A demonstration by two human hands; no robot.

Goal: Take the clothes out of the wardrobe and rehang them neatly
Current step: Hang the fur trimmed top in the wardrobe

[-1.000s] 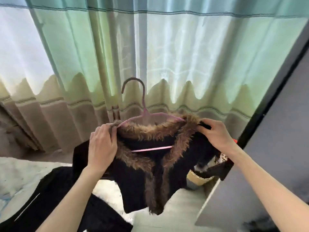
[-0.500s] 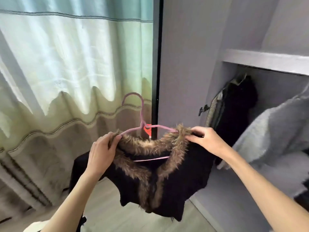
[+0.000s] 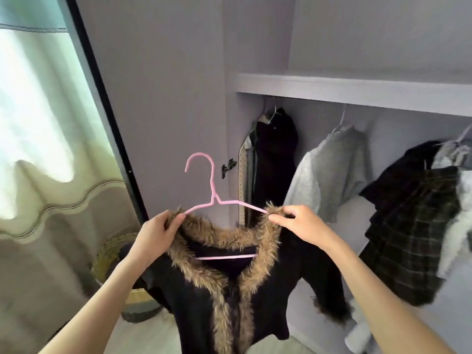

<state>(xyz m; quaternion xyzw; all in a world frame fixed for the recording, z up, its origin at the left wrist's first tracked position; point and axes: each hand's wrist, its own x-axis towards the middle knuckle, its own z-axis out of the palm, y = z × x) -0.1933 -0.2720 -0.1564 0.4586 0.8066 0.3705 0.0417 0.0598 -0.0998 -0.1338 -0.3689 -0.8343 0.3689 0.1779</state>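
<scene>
A black cardigan with a brown fur collar (image 3: pixel 224 290) hangs on a pink hanger (image 3: pixel 212 190), held up in front of the open wardrobe (image 3: pixel 357 90). My left hand (image 3: pixel 155 236) grips the cardigan's left shoulder at the fur trim. My right hand (image 3: pixel 298 223) pinches the right shoulder where the hanger's arm enters the fur. The hanger's hook stands upright, free of the rail. One fur-cuffed sleeve dangles at the lower right.
Inside the wardrobe hang a dark coat (image 3: pixel 273 159), a grey sweater (image 3: pixel 329 169) and a dark plaid garment (image 3: pixel 413 226) under a shelf. The open wardrobe door (image 3: pixel 166 98) stands left of them. A woven basket (image 3: pixel 115 264) sits by the curtain (image 3: pixel 38 123).
The view has swung right from the curtain to the open wardrobe. Both hands have carried the cardigan on its hanger along, keeping hold of its shoulders.
</scene>
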